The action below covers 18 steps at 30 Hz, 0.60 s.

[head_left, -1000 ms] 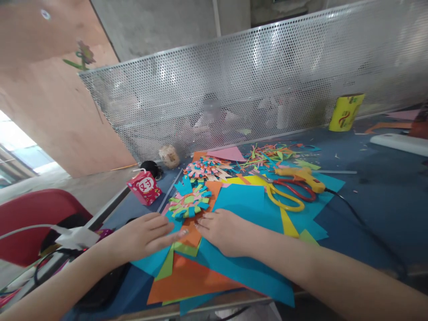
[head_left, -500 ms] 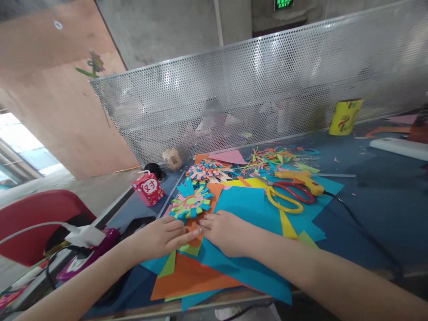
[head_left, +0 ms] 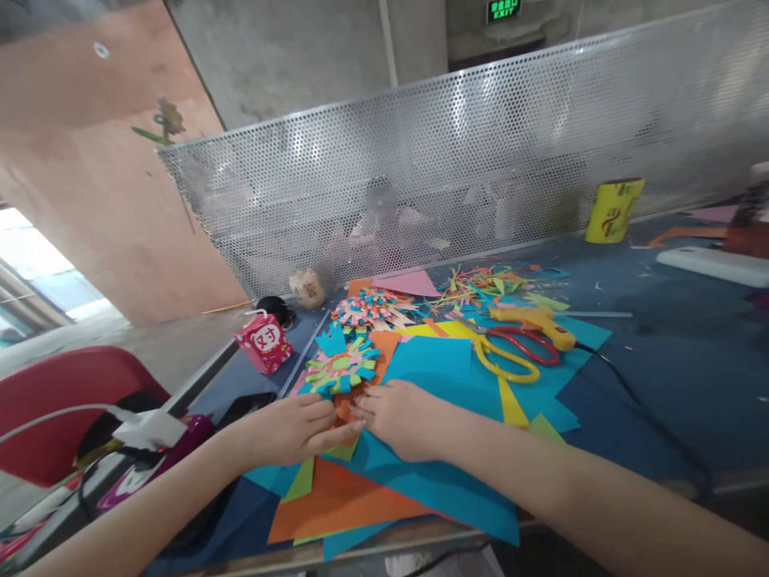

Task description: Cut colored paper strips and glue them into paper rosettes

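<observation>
My left hand (head_left: 288, 429) and my right hand (head_left: 405, 421) meet over a small piece of orange paper (head_left: 344, 411), fingers curled in on it from both sides. The thumb of the left hand reaches across toward the right fingertips. Just beyond my fingers lies a fringed paper flower (head_left: 342, 365) in green, blue and orange. A second fringed paper flower (head_left: 372, 308), pink, blue and orange, sits farther back. Beneath my hands are overlapping sheets of blue paper (head_left: 432, 489) and orange paper (head_left: 342, 505). Part of the small orange piece is hidden by my fingers.
Scissors (head_left: 510, 353) with red and yellow handles lie right of my hands, beside a yellow glue gun (head_left: 534, 320) with a black cord. Paper scraps (head_left: 486, 280) are heaped behind. A red drink carton (head_left: 263, 343) stands left. A perforated metal screen (head_left: 420, 176) borders the table.
The view has shifted very slightly. Both hands stay at the orange paper, their fingers moving only a little.
</observation>
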{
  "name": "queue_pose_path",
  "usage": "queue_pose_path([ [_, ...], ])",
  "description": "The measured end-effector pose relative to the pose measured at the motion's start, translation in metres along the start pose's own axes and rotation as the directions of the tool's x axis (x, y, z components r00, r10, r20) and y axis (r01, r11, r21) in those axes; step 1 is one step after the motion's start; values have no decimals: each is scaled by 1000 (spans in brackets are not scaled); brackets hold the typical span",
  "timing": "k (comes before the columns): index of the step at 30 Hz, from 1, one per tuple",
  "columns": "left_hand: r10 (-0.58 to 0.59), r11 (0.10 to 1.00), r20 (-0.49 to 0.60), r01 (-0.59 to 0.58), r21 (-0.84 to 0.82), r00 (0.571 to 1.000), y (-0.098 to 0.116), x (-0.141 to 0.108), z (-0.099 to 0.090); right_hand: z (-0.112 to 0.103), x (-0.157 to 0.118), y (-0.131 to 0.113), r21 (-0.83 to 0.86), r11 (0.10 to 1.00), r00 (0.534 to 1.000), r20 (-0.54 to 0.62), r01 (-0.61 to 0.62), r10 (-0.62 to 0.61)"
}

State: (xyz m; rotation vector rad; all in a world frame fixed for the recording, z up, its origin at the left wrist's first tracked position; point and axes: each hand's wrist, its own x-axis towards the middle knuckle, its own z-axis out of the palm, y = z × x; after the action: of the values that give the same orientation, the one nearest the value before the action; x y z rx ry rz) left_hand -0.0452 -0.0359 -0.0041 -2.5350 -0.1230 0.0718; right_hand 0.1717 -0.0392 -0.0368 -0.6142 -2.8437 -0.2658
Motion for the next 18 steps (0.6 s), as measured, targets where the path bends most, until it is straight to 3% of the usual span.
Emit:
queue_pose_path([
  [4, -67, 997, -39, 66, -29, 997, -5, 10, 4, 2, 0, 2, 1, 1000, 998, 64, 22, -23],
  [10, -115, 993, -14, 114, -30, 993, -9, 10, 5, 8, -3, 1, -31, 999, 1000, -24, -8, 7],
  [18, -171, 979, 105, 181, -91, 980, -2, 0, 7, 4, -2, -2, -25, 1000, 1000, 23, -14, 15],
])
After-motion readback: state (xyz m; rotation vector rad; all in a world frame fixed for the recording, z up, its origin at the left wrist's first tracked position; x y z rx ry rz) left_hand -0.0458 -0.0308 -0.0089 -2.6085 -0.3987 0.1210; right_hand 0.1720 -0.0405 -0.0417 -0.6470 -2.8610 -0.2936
